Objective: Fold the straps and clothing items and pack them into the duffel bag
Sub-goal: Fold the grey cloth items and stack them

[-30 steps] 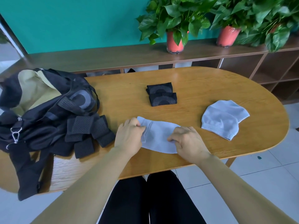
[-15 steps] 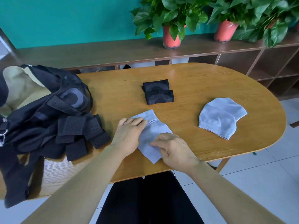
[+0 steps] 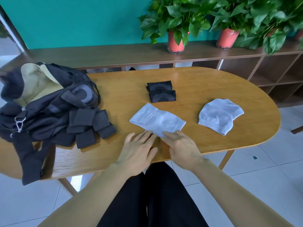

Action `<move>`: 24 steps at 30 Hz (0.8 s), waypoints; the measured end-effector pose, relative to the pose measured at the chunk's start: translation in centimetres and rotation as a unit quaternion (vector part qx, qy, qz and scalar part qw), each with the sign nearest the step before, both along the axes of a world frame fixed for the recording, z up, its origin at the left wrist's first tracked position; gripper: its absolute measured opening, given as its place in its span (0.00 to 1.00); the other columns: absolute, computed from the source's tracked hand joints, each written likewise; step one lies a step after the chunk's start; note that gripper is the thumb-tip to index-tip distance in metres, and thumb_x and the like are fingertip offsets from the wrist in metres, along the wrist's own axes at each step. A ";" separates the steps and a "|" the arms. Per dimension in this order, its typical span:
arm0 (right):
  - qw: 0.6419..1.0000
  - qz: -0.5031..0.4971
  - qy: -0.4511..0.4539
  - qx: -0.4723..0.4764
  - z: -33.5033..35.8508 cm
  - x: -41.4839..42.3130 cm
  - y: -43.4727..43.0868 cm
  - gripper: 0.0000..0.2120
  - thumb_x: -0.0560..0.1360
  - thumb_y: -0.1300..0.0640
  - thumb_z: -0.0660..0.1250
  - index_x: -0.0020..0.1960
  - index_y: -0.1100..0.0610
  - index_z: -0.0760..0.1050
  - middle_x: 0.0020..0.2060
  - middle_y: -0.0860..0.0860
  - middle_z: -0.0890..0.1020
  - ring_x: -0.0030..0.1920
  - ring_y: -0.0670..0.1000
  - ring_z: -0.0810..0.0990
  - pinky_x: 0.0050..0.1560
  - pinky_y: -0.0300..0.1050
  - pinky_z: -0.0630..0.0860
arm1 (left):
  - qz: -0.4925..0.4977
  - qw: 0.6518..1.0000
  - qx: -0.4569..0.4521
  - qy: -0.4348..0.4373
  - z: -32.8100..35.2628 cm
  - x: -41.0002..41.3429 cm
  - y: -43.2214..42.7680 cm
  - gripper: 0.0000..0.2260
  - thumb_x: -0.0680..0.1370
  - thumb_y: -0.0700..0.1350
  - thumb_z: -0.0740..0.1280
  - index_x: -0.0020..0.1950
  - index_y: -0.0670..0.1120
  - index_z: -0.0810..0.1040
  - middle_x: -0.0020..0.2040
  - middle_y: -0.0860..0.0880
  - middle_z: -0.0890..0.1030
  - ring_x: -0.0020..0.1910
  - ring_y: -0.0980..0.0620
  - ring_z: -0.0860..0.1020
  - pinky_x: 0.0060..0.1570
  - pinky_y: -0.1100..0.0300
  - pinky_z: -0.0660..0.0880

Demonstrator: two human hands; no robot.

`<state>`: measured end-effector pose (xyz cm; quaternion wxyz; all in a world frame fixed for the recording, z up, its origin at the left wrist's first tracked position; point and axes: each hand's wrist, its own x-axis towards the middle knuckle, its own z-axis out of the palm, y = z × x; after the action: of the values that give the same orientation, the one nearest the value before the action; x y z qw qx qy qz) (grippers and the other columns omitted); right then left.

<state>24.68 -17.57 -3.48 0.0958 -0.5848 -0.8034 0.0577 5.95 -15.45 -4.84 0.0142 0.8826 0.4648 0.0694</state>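
We see the pale blue knit cloth piece lying flat nr the front edge of the oval wooden desk, about mid-way along. Both hands sit at its near corner. The left hand is flat, fingers straight & close together, tips touching the cloth. The right hand has its fingers straight too, laid on that same corner. The black duffel bag w/ beige lining gapes at the desk's left end, w/ black perforated straps heaped against it. Two folded black knit pieces lie toward the far edge, and a second pale blue folded piece nr the right end.
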 end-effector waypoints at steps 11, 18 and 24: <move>0.985 -0.013 0.153 0.077 0.4 0.3 -0.8 0.25 0.66 0.60 0.59 0.61 0.53 0.78 0.59 0.46 0.80 0.60 0.50 0.75 0.56 0.48 0.75 | 0.015 0.998 0.048 -0.032 0.4 -4.3 1.1 0.24 0.75 0.59 0.45 0.58 0.52 0.75 0.68 0.56 0.73 0.71 0.59 0.67 0.68 0.53 0.47; 0.997 0.072 0.004 0.035 -2.3 1.9 -2.0 0.31 0.66 0.56 0.65 0.70 0.51 0.70 0.71 0.48 0.68 0.71 0.48 0.67 0.68 0.43 0.61 | -0.084 0.995 0.042 0.022 0.1 -4.2 -0.4 0.37 0.67 0.73 0.59 0.69 0.51 0.72 0.72 0.54 0.69 0.71 0.57 0.67 0.72 0.53 0.46; 0.989 0.033 0.136 0.048 -1.4 1.9 -1.8 0.10 0.69 0.50 0.70 0.49 0.51 0.81 0.44 0.46 0.83 0.47 0.45 0.78 0.46 0.41 0.78 | -0.067 0.989 0.098 -0.086 -0.5 -4.0 -1.1 0.15 0.70 0.62 0.68 0.47 0.54 0.82 0.51 0.58 0.83 0.51 0.59 0.81 0.63 0.54 0.57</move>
<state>26.58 -19.40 -4.90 0.2304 -0.5397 -0.8033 0.1017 1.98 -16.53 -5.36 -0.0275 0.8995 0.3930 0.1888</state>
